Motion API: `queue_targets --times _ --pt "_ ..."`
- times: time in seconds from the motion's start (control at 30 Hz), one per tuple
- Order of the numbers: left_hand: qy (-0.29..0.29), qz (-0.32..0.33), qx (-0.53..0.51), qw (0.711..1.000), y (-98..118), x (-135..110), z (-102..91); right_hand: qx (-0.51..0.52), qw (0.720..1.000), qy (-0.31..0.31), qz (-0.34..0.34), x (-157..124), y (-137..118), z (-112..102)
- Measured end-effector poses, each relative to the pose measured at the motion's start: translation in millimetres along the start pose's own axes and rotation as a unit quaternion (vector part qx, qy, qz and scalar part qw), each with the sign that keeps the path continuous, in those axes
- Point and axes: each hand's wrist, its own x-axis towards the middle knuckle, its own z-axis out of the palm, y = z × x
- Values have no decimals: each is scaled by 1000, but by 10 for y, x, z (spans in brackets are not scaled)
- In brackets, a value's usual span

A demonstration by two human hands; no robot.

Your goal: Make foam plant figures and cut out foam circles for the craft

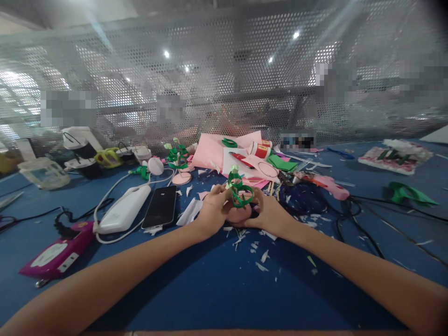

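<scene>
Near the centre of the frame, the left hand (213, 211) and the right hand (272, 213) grasp a paper plant (240, 204) from either side, their fingers bent about its round pink base; its green curls rise between them; white scraps (265, 255) lie just below. A phone (161, 206) lies left of centre, with a second plant (178, 157) above it; a pink sheet (210, 154) lies at upper centre; a glue gun (329, 183) sits right of centre.
</scene>
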Motion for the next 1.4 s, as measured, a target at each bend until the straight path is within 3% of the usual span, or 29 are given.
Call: queue_targets --times 0.93,1.17,1.4 --pt "-4 30 -14 999 0 1 -3 -10 1000 -1 -5 9 8 -8" --pt "-6 23 -13 1000 -13 2 5 -37 999 2 15 2 -30 -22" --pt "-5 -9 -34 999 -13 -2 -6 -19 1000 -4 -11 6 -14 -25"
